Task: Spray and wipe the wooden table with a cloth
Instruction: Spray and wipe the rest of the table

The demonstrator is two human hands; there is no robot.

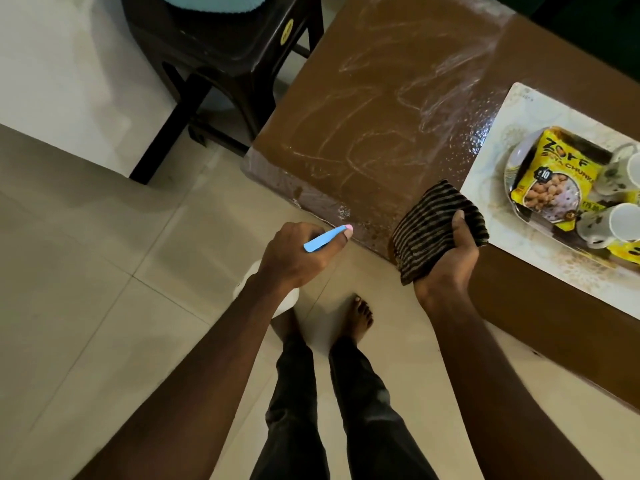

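Head view, looking down: wooden bench [381, 109], brown top streaked with pale wipe marks and beaded with spray droplets toward the near corner and along the tray's edge, which suggests the wetting is largely done and wiping is under way. Striped cloth [438, 230], dark with lighter bands, folded into a pad and resting on the bench's near edge; right hand [450, 261] clamped around it from below and behind, thumb on top, a hold suited to pushing the pad across the wet patch. Spray bottle [327, 239], blue trigger head with a pink nozzle tip aimed at the bench corner, white body mostly hidden beneath the wrist; left hand [298, 254] closed on its neck, held off the bench over the floor, likely kept ready for another burst. Patterned tray [498, 150] at the right, carrying a yellow soya chunks packet [550, 171] and white cups [620, 223], apparently left in place and wiped around. Dark plastic stool [221, 64] beyond the bench's far-left side, on the tiled floor [86, 254].
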